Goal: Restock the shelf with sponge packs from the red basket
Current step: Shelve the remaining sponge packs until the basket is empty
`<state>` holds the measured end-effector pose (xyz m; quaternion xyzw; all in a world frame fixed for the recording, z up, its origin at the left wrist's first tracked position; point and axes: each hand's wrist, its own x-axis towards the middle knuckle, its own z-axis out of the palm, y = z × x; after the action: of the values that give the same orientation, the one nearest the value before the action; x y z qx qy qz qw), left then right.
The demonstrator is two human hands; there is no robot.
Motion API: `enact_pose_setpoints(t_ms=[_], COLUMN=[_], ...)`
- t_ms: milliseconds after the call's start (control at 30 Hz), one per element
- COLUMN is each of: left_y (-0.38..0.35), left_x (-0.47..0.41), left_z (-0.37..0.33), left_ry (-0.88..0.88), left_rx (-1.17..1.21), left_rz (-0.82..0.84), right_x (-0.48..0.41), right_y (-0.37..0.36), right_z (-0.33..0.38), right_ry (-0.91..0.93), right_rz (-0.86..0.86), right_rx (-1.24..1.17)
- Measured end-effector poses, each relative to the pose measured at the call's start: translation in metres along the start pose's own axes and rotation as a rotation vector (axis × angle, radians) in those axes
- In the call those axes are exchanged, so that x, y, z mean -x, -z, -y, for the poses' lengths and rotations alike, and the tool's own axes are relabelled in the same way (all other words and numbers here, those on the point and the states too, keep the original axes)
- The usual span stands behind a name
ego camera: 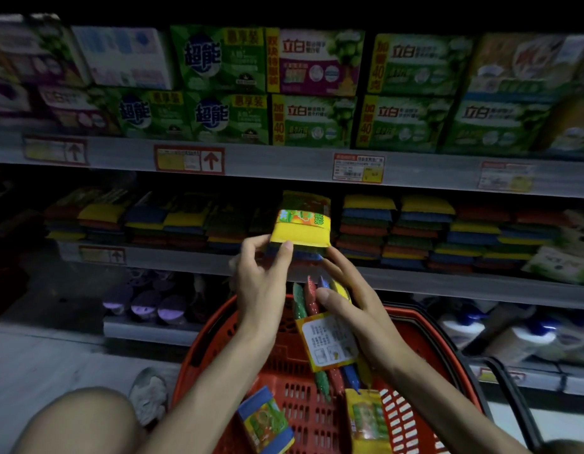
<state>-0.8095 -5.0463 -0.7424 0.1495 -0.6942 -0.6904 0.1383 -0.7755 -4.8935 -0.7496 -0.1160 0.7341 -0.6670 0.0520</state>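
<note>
My left hand (pixel 264 273) pinches the near edge of a yellow-topped sponge pack (pixel 302 229) held level at the front of the sponge shelf (pixel 448 280). My right hand (pixel 346 290) grips a second sponge pack (pixel 330 339) on edge, its white label facing me, while its fingertips touch the underside of the first pack. The red basket (pixel 411 326) sits below my arms. Two more packs lie inside it, a blue-edged sponge pack (pixel 264 424) and a yellow sponge pack (pixel 369 421).
Stacks of coloured sponges (pixel 415 231) fill the shelf on both sides of the held pack. Green soap boxes (pixel 313 122) line the shelf above. Purple-lidded items (pixel 146 306) sit on the lower shelf at left. My knee (pixel 77 424) and shoe (pixel 149 394) are at the bottom left.
</note>
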Motion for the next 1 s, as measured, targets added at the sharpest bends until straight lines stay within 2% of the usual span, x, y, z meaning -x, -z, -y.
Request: enact_pose_setpoints(t_ms=[100,467,1000], left_y=[0.001,-0.012,-0.035], left_x=[-0.003,-0.022,-0.044], left_z=[-0.006,-0.006,0.001], left_ry=[-0.009,0.037,0.063], left_rx=[-0.047,0.057,0.163], left_rz=[0.027,0.057,-0.016], right_x=[-0.006,-0.035,-0.052], right_y=[0.005,0.019,0.016], right_z=[0.000,-0.009,-0.008], right_ry=[0.013,0.015,-0.054], right_rz=[-0.016,-0.038,-0.101], right_rx=[0.016,0.002,-0.005])
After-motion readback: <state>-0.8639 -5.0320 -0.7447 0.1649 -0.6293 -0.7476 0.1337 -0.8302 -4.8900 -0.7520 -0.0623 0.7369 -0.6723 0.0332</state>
